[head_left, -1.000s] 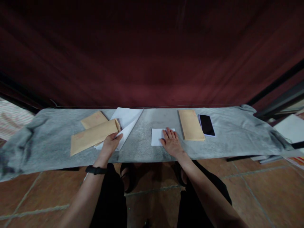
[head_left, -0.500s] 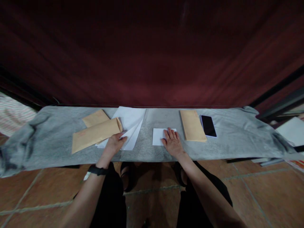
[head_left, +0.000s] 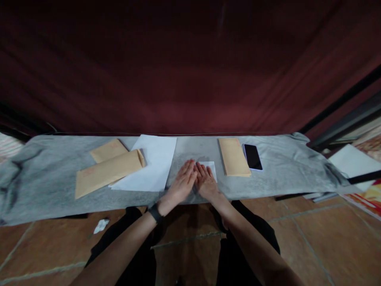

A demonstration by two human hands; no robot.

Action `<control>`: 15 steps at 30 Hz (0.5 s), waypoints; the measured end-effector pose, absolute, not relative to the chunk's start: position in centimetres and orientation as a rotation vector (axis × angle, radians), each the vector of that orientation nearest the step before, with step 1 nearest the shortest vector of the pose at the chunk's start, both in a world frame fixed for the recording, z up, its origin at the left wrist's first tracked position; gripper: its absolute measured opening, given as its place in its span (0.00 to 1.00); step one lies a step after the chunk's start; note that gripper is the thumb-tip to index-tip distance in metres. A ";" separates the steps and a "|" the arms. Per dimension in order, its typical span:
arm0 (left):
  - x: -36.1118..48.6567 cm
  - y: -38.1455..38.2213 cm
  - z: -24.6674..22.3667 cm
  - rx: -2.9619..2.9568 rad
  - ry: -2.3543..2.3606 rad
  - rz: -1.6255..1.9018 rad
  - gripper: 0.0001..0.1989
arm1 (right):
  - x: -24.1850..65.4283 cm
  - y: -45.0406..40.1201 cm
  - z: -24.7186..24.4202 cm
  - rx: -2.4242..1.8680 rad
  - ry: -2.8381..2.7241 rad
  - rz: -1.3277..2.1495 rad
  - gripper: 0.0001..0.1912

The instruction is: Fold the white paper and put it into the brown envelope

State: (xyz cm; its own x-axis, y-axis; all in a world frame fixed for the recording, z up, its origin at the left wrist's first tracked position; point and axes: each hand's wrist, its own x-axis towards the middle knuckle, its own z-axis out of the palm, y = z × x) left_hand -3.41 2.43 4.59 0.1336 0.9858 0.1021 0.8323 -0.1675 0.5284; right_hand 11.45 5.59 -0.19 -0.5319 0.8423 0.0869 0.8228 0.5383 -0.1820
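Slip lies on the cloth, partly beneath your right hand, which stays flat, fingers straight, gripping nothing. Your left hand has let go of the sheets, now lying flat with an envelope overlapping them, and has come across beside the right. Its fingers are outstretched and seem to hold nothing; whether they touch the slip, I cannot tell. Both your hands now share one spot.

1. White slip: partly hidden by the left grip and right grip.
2. Red print on the envelope: too small to read.
3. Striped cloth: cut off at left.
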 end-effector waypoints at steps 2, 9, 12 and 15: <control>-0.8 3.5 3.2 2.144 1.678 0.529 0.31 | 11.5 5.5 -0.2 -1.408 -2.655 0.170 0.30; -0.2 4.5 -0.1 2.240 1.850 0.368 0.35 | 12.6 6.3 -1.5 -1.518 -2.599 0.082 0.30; -1.3 3.8 -0.3 2.336 1.900 0.323 0.36 | 13.4 6.6 -2.1 -1.563 -2.506 0.034 0.29; -2.0 3.3 -0.3 2.415 1.928 0.253 0.35 | 14.0 6.6 -2.5 -1.581 -2.430 -0.005 0.29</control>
